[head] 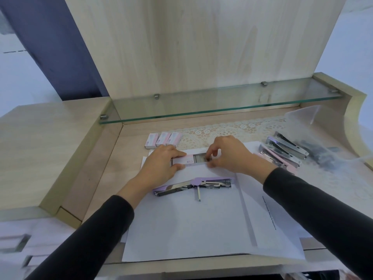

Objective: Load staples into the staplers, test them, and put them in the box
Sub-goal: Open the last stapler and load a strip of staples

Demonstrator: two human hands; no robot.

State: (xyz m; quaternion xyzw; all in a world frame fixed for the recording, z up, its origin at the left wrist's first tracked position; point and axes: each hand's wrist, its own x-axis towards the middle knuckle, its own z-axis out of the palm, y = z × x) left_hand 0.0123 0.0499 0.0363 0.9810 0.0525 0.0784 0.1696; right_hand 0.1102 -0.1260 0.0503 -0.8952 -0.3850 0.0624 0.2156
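Count first: three closed staple boxes (163,139) in a row just beyond the left hand (161,165), touching side by side. A fourth, the open staple box (182,160), sits between the two hands on the paper (181,225). One purple stapler (191,184) lies swung open flat, just nearer the person than both hands and touching neither. Off past the right hand (229,155) is a heap of staplers (282,150). About four, though the overlap blurs the count. A clear plastic bag (323,154) of dark items lies beyond that.

Edges now: a raised wooden side wall (88,158) runs well left of the left hand, and a glass shelf (212,110) overhangs beyond the fingers. Bare paper spreads between the forearms.

The left hand grips the box's sleeve, thumb and fingers curled round it. The right hand's thumb and forefinger pinch the end of the slid-out tray (199,158), grey staples showing inside.
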